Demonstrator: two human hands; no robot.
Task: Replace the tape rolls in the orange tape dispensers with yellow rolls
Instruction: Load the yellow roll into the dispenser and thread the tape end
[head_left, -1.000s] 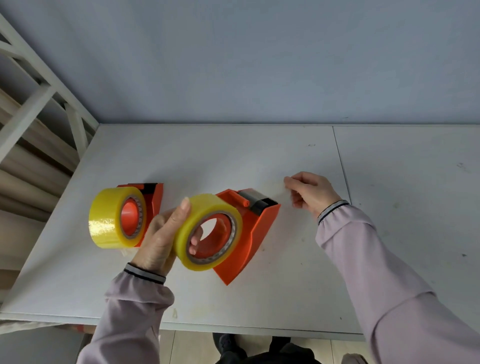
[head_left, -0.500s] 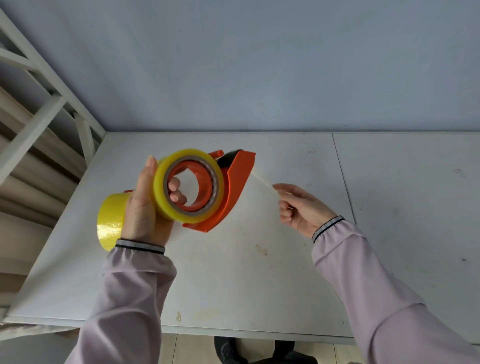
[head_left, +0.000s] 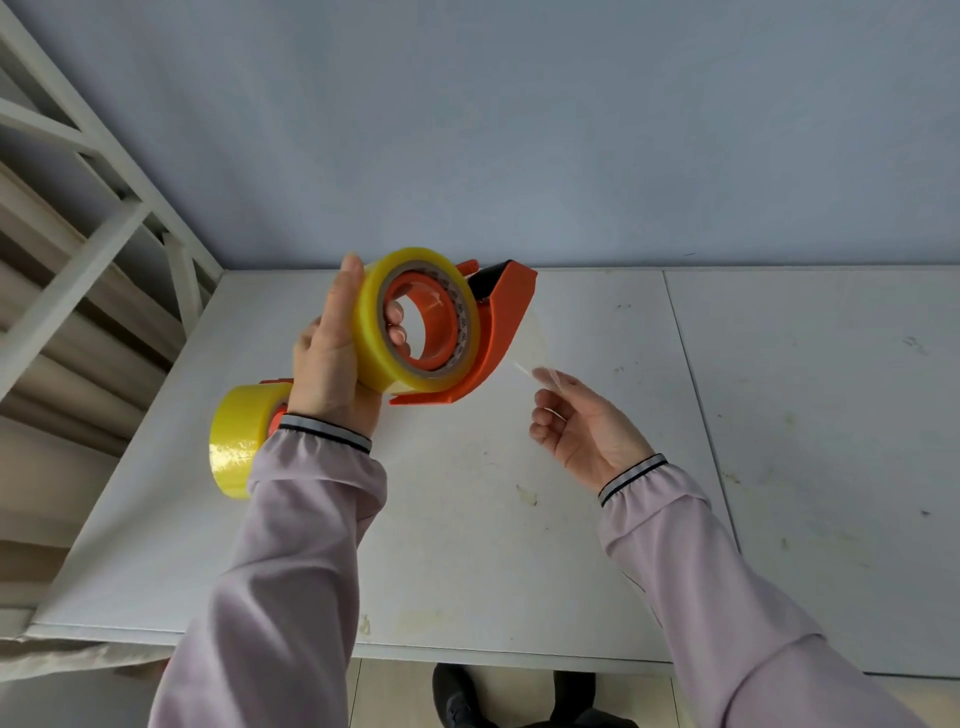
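My left hand (head_left: 332, 364) grips an orange tape dispenser (head_left: 501, 332) with a yellow roll (head_left: 384, 332) on its hub, held up above the white table (head_left: 467, 545). Its fingers curl through the roll's core. A strip of clear tape (head_left: 530, 343) runs from the dispenser's cutter end down to my right hand (head_left: 576, 426), which pinches the strip's end between its fingertips. A second orange dispenser with a yellow roll (head_left: 234, 447) lies on the table at the left, partly hidden behind my left wrist.
A white metal frame (head_left: 93, 218) with slats stands left of the table. A grey wall rises behind. The table's front edge (head_left: 363, 644) is near me, with dark shoes (head_left: 467, 696) on the floor below.
My left hand has lifted the dispenser off the table and up toward me. My right hand, holding the tape end, has drawn back to the right, stretching the strip out.
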